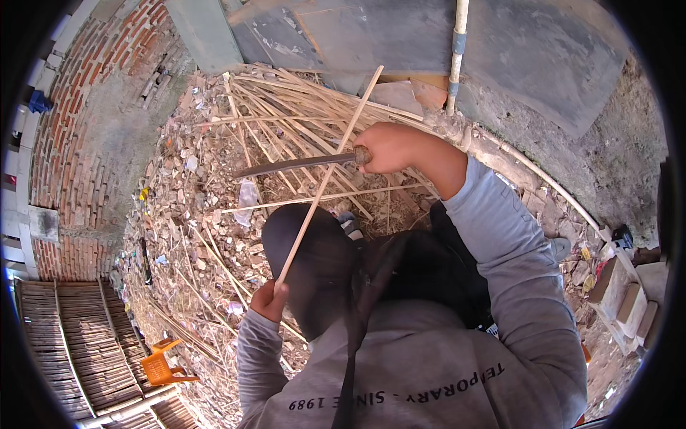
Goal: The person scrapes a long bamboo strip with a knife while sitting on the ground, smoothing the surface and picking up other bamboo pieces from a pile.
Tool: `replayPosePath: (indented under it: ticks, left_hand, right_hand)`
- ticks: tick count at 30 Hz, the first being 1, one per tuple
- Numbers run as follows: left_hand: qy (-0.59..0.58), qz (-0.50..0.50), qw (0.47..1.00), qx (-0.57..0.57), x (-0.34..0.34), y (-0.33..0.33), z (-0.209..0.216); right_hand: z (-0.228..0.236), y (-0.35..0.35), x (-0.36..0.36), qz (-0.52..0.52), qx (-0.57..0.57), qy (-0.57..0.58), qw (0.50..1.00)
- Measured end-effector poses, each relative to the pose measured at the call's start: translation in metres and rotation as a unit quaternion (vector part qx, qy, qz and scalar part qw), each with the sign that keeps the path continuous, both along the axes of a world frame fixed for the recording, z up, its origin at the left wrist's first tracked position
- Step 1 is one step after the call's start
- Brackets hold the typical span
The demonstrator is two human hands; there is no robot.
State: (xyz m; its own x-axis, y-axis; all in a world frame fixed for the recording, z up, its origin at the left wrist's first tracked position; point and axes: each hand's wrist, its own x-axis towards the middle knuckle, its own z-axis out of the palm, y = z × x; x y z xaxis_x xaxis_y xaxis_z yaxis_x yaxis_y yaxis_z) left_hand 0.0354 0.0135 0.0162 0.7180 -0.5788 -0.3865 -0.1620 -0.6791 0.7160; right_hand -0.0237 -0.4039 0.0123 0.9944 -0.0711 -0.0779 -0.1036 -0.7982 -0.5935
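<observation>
My left hand (pixel 269 300) is closed around the near end of a long, pale bamboo strip (pixel 307 218). The strip slants away from me, up and to the right, over my dark-clad knee. In my right hand (pixel 386 146) is the wooden handle of a machete (pixel 279 166), its dark blade pointing left. Blade and strip cross a little left of my right fist; whether they touch, I cannot tell. Beyond them lies a loose heap of similar bamboo strips (pixel 293 107) on the rubble, and one thin strip (pixel 286 204) runs crosswise just ahead of my knee.
Rubble and litter (pixel 193 179) cover the ground. A grey wall (pixel 550 64) with a white pipe (pixel 458 50) stands ahead, a brick wall (pixel 93 136) at left. An orange plastic chair (pixel 161 366) and a bamboo panel (pixel 78 336) are lower left; blocks (pixel 622 307) sit at right.
</observation>
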Motion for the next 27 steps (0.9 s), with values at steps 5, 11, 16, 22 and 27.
replayPosePath:
  ticks: [5,11,16,22,27]
  left_hand:
    - [-0.034,0.006,0.999,-0.008,-0.01,-0.007,0.004]
    - [-0.257,-0.022,0.952,0.167,-0.008,-0.008,-0.001]
    - [-0.418,-0.016,0.908,0.022,-0.009,-0.004,-0.022]
    - [-0.356,-0.01,0.933,0.051,-0.007,-0.003,-0.013]
    - [-0.312,-0.032,0.948,0.063,-0.01,-0.004,-0.009]
  right_hand:
    - [0.006,0.008,-0.003,0.027,-0.022,0.007,0.999]
    - [0.014,0.013,-0.004,0.038,-0.014,0.041,0.998]
    - [0.011,0.017,-0.005,0.038,-0.022,0.014,0.999]
    - [0.01,0.017,-0.003,0.049,-0.017,0.023,0.998]
    - [0.012,0.021,-0.004,0.071,-0.014,0.013,0.997]
